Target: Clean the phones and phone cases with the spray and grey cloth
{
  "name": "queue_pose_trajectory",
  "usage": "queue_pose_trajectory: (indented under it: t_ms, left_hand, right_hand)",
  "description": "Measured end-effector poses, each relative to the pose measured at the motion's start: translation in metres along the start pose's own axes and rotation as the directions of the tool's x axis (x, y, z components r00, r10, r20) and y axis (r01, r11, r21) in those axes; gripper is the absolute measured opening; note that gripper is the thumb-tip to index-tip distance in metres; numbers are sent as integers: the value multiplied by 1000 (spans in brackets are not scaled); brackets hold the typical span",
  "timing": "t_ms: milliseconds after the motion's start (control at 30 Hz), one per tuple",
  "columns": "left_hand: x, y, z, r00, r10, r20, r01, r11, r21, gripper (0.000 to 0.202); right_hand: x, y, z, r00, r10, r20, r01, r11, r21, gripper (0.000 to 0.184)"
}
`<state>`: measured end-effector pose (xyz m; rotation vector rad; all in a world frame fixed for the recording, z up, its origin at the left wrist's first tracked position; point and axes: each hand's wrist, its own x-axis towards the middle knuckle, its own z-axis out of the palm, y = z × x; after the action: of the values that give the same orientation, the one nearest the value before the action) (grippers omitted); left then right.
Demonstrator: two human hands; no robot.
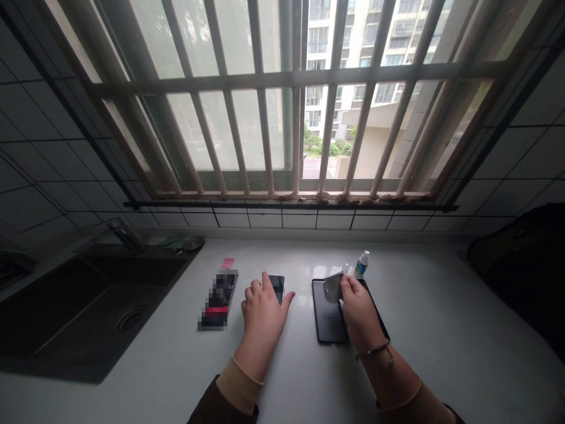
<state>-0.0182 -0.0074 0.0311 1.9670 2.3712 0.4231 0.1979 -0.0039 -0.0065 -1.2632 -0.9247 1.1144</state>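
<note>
From my end, the window (304, 76) fills the view beyond the case; the table (300, 377) spreads around it on every side; the sink (79, 330) lies well to its left. The case (331, 330) itself, black and flat, is my landmark; its right part is partly covered by my right hand (348, 282). My left hand (265, 303) lies palm down to the left of the case, over the phone (277, 285); the other phone (218, 303) is farther left of the case, partly blurred out; the bottle (362, 265) stands upright at the case's far right edge; the cloth (333, 288), small and grey, hangs above the case; the note (228, 263), pink, is farthest left and beyond the case's far edge.

The relation I watch: the phone is left of the cloth and the right fingers, with table between phone and case; its visible long edge runs away from me, toward the window; the left hand is much the nearer. The right fingers are pinched closed on the cloth; the left fingers are spread and grip nothing, though I cannot tell whether they press on the phone.
</note>
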Motion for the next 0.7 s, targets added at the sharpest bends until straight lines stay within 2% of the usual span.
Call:
queue_pose_trajectory:
  t_ms: [67,133,167,233,300,400,533,633,700]
  left_hand:
    - [-9,12,-4,993,120,-23,-121,991,-63,64]
    - [-17,26,-3,963,263,67,-248,953,-172,47]
    - [-21,33,0,945,296,141,-262,940,-218,42]
    - [-25,45,8,914,309,263,-242,936,-256,38]
    - [-27,51,17,911,300,284,-224,936,-270,31]
    - [-25,52,27,918,282,278,-193,932,-308,21]
    - [-20,46,30,935,237,264,-115,907,-406,15]
    - [-15,41,29,950,197,244,-39,847,-530,19]
    - [-11,38,30,954,184,238,8,775,-632,24]
  right_hand:
    - [-1,-1,1,996,-22,-90,15,998,-69,49]
    - [-2,-2,2,991,-35,-132,16,990,-143,46]
    - [-2,-2,3,991,-36,-132,13,985,-172,45]
    - [-3,-1,4,993,-35,-116,11,979,-202,45]
    - [-4,0,5,995,-32,-92,13,979,-203,45]
    - [-6,2,8,998,-24,-66,10,980,-199,45]
    - [-9,3,12,1000,-14,-10,13,990,-141,47]
    - [-11,2,16,999,-35,36,38,996,-77,48]
    - [-12,0,18,997,-35,66,35,999,3,45]
